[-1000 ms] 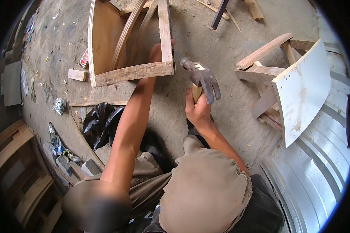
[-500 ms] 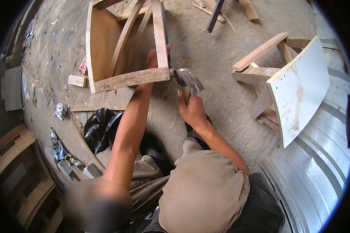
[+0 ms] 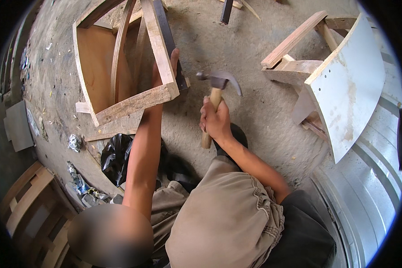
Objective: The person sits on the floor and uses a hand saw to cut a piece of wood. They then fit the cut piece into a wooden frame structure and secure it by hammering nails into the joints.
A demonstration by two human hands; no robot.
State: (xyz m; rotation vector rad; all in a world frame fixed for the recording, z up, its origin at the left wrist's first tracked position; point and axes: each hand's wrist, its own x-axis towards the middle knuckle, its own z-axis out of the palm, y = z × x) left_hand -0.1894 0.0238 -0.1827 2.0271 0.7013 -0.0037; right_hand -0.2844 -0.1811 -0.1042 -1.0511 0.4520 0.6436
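Head view: right hand [image 3: 215,121] fingers wrapped mid-handle on steel claw hammer with wooden handle [image 3: 214,96], head-heavy. Left hand [image 3: 163,67] fingers clasp rigid rough wooden frame [image 3: 134,103] at its corner.

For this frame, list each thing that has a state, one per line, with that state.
Left hand: gripping the wooden frame's corner from inside.
Right hand: closed round the hammer's handle.
Hammer: raised, head clear of the frame, claw pointing right.
Wooden frame: tilted, open, resting on the concrete floor.
Black bag: crumpled on the floor.
White panel: leaning on a wooden stand.
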